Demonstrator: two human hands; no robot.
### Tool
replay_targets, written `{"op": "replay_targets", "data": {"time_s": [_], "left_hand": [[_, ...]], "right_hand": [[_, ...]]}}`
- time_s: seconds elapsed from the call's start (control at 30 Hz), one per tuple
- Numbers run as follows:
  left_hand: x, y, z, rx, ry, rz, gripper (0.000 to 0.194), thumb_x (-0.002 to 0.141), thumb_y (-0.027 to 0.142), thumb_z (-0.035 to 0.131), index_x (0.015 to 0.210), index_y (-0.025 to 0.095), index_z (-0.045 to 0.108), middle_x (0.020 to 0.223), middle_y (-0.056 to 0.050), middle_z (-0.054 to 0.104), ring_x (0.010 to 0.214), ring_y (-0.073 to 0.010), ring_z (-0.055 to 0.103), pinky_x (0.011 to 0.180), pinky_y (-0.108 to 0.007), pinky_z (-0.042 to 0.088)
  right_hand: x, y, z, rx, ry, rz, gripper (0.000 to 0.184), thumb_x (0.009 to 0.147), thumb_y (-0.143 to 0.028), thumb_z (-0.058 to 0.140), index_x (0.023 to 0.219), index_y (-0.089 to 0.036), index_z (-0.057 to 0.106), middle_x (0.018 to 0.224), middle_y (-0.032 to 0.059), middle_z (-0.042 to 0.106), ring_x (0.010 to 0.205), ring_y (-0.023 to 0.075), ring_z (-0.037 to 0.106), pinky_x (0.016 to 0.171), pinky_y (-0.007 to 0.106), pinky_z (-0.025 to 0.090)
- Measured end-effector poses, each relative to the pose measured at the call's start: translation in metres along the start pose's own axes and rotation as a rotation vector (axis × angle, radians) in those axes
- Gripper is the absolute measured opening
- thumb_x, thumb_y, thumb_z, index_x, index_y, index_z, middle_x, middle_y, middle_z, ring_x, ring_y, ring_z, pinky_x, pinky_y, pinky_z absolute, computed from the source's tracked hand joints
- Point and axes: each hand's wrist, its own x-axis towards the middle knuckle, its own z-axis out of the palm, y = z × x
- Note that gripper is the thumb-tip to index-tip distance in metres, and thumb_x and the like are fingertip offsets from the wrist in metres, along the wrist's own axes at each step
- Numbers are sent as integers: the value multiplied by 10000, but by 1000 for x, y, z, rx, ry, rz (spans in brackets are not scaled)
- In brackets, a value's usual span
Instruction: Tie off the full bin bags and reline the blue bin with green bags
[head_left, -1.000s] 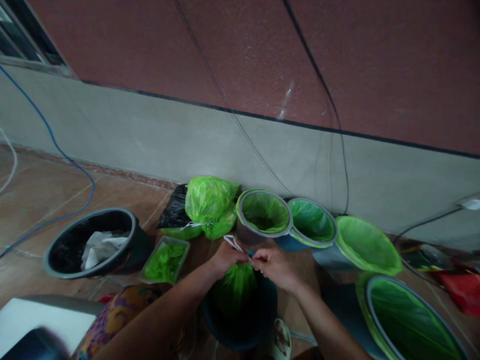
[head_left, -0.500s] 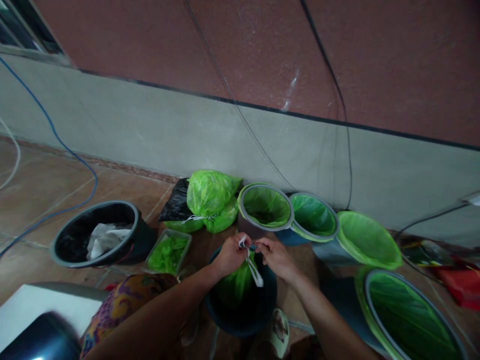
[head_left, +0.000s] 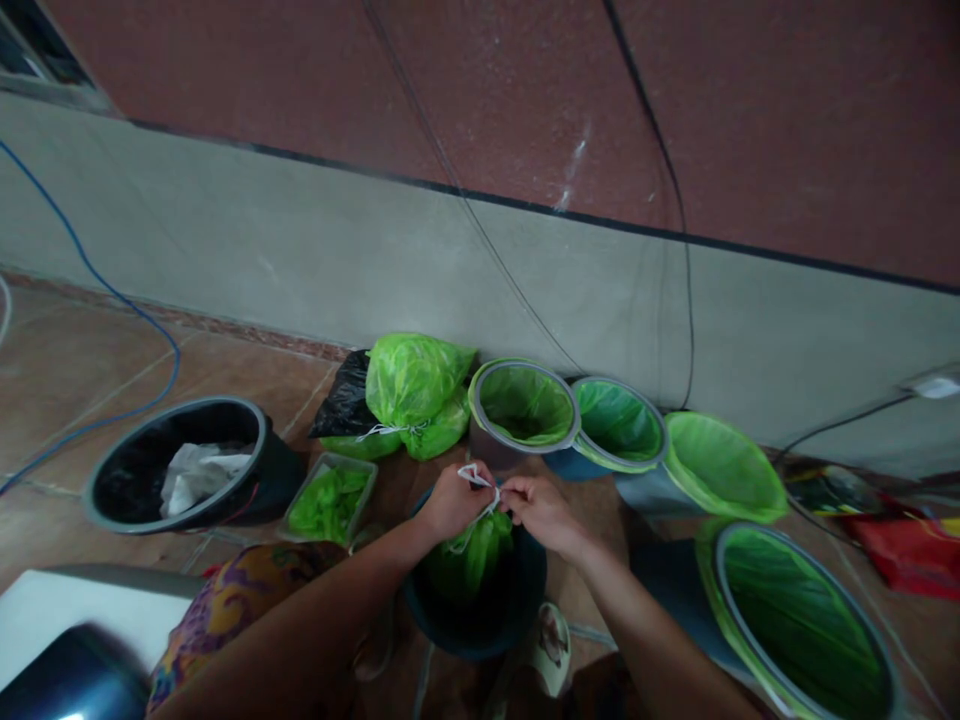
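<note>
Both my hands meet over a dark bin (head_left: pixel 480 625) on the floor in front of me. A green bag (head_left: pixel 469 560) sits gathered inside it. My left hand (head_left: pixel 450 500) pinches the white drawstring (head_left: pixel 474 477) at the bag's neck, fingers closed. My right hand (head_left: pixel 541 510) pinches the same string from the other side, fingers closed, close against the left.
Along the wall stand a tied green bag (head_left: pixel 412 385), a black bag (head_left: pixel 346 405) and several green-lined bins (head_left: pixel 525 405). A black bin with white paper (head_left: pixel 180 475) and a tray of green bags (head_left: pixel 328 497) are at left. Cables hang down the wall.
The drawstring's loose loop, hanging down half a second ago, is now drawn up short between my hands. My hands stayed over the bin.
</note>
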Motion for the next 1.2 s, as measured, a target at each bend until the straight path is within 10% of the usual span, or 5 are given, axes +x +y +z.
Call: {"op": "replay_targets", "data": {"time_s": [0.3, 0.6, 0.8, 0.97, 1.2], "left_hand": [[-1, 10, -11, 338, -62, -111, 157, 767, 183, 543, 708, 174, 688, 657, -11, 674, 643, -136, 600, 622, -228, 441], [-5, 0, -12, 769, -213, -231, 263, 827, 221, 488, 988, 191, 694, 979, -121, 725, 975, -269, 673, 841, -347, 495], [-17, -25, 0, 503, -378, -113, 1026, 502, 231, 796, 1438, 184, 381, 1483, -181, 415, 1307, -366, 455, 1057, -433, 389], [-15, -42, 17, 227, -375, -192, 174, 710, 228, 600, 841, 161, 694, 844, -99, 707, 901, -289, 658, 868, -382, 475], [-8, -34, 22, -90, -349, -258, 189, 681, 151, 575, 836, 161, 683, 736, -21, 694, 704, -175, 630, 667, -278, 498]], "right_hand": [[-10, -17, -4, -685, 166, 77, 242, 837, -265, 488, 825, -203, 721, 822, 68, 738, 775, 176, 651, 660, 260, 383], [-7, 0, 1, -816, 58, 133, 280, 873, -237, 454, 921, -171, 722, 954, 123, 737, 925, 222, 669, 755, 288, 432], [-7, -5, -4, -602, -13, -1, 291, 883, -209, 429, 828, -174, 713, 859, 79, 738, 817, 174, 661, 735, 265, 415], [-11, -11, 1, -313, -69, -92, 232, 850, -250, 493, 896, -167, 705, 857, 59, 726, 799, 176, 655, 722, 272, 445], [-16, 3, 7, -199, -205, -199, 854, 606, -89, 622, 1422, -235, 416, 1416, 96, 508, 1268, 240, 498, 1048, 374, 381]]}}
